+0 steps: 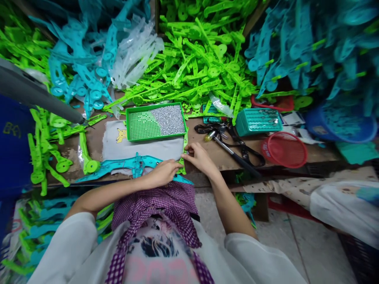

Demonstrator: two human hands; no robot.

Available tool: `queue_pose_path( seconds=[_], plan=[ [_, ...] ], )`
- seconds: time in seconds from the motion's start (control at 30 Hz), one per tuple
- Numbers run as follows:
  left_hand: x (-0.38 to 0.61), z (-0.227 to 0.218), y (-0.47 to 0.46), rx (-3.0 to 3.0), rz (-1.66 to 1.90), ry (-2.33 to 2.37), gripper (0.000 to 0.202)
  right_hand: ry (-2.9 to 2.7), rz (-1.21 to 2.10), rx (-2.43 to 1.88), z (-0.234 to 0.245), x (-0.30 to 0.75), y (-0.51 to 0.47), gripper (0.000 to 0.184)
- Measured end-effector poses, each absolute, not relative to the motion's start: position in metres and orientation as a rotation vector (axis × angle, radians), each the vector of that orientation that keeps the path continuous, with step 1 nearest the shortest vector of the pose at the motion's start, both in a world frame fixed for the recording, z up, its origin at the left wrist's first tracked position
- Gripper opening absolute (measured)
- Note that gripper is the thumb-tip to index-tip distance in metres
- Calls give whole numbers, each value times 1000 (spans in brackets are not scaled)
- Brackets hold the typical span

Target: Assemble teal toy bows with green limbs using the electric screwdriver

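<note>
At the table's front edge lies a blue plastic toy bow part [118, 165], stretched from left to right. My left hand [162, 172] rests over its right end, with the fingers closed on a narrow green plastic part [186, 138] that stands out there. Just right of it, my right hand [199, 157] is bent in a pinch against the same green part. Whatever sits between those right fingertips is too small to make out. Behind the hands, a green tray [142, 139] of small silvery metal pieces [170, 120] sits on a grey cloth [112, 136].
Heaps of green parts [195, 67] and blue parts [79, 55] cover the back. To the right lie a screwdriver-like tool [226, 146], a black strap [245, 152], a teal basket [259, 122] and a red basket [286, 152]. Another person's sleeve [340, 205] is at far right.
</note>
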State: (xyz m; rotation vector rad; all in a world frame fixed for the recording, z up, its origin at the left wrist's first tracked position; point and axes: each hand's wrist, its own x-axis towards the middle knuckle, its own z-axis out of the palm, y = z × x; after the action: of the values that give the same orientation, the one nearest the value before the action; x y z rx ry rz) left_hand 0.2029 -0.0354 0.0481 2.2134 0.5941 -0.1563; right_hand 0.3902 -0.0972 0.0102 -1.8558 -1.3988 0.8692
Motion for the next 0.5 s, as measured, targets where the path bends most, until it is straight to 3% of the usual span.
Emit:
queue_pose_path(
  seconds=[0.5],
  plan=[
    [181, 41, -16, 2422, -143, 552, 36, -1591, 585, -1789, 19, 370, -121, 19]
  ],
)
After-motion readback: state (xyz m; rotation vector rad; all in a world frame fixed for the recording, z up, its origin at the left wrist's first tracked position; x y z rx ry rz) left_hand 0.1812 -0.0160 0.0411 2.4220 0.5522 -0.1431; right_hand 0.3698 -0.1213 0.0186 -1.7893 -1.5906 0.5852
